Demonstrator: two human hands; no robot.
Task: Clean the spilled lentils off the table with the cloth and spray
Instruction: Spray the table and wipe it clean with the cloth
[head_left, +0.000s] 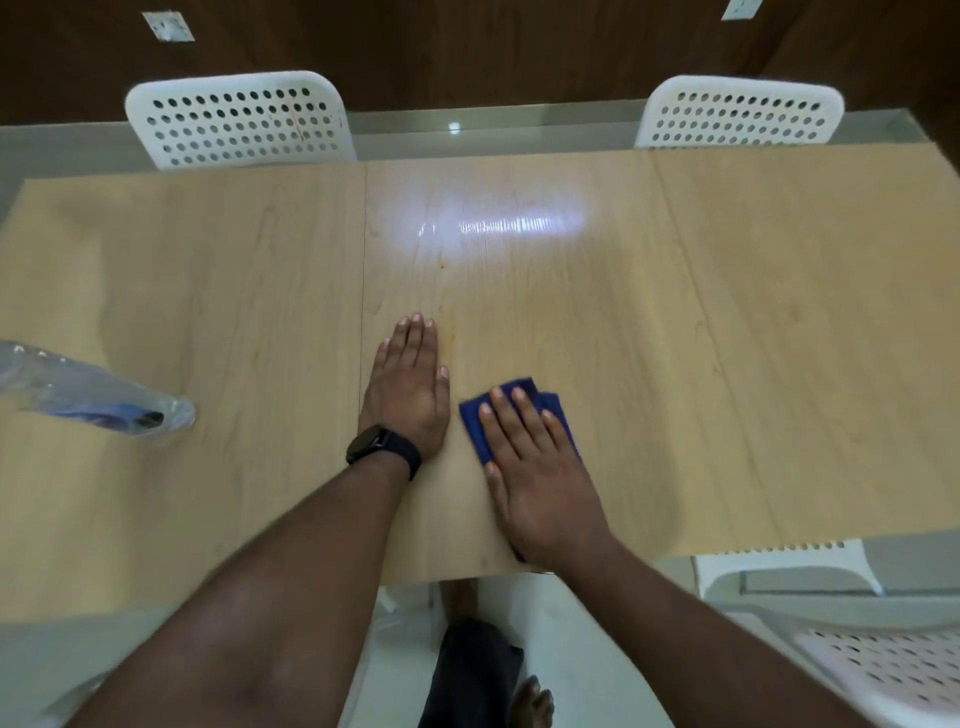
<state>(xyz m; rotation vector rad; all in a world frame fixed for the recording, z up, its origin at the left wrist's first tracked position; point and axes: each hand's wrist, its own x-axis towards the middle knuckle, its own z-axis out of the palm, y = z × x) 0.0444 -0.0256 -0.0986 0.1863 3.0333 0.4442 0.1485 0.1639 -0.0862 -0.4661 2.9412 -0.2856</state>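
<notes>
- The right hand (540, 478) lay flat with straight, spread fingers on a folded blue cloth (519, 410), pressing it onto the table (727, 338) near the front edge; it grasped nothing, only pushed down.
- The cloth stuck out past the fingertips and along the thumb side (a sliver also showed under the wrist).
- The left hand (410, 379) rested palm down just beside the cloth, fingers straight and together, released and holding nothing, apart from the cloth.
- A dark watch (382, 446) sat on the left wrist.
- A clear plastic bottle (98, 395) stood on the table well to the left, blurred and tilted by the lens; whether it had a spray head could not be told.
- A small orange speck (444, 265) lay on the wood beyond the left fingertips, near a bright glare patch.
- Two white perforated chairs (239, 119) stood at the far side of the table.
</notes>
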